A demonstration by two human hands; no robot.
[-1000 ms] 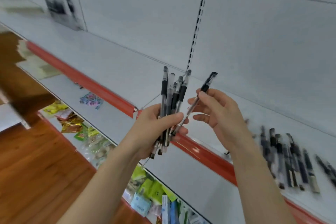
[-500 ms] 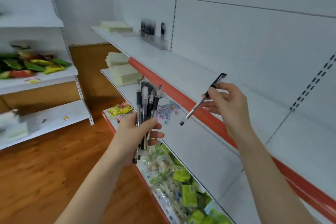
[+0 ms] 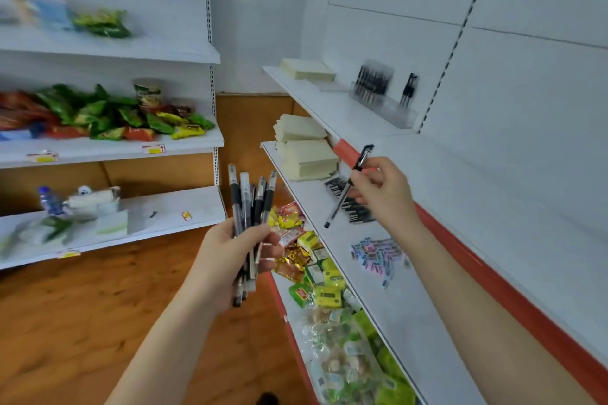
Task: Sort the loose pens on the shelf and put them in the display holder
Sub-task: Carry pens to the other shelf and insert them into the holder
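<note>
Head view: left hand (image 3: 230,260) curled round a bundle of pens (image 3: 250,204), caps up, above the fist; right hand (image 3: 383,194) pinches one pen (image 3: 348,187), tilted, tip down-left; holder (image 3: 383,102) on upper shelf (image 3: 460,181), well beyond it.

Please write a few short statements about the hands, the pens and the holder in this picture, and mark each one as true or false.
1. The left hand grips a bundle of pens. True.
2. The right hand holds nothing. False: it pinches a single pen.
3. The display holder stands on the upper shelf with pens in it. True.
4. The single pen points its cap downward. False: the cap end is up and the tip is down.
</note>
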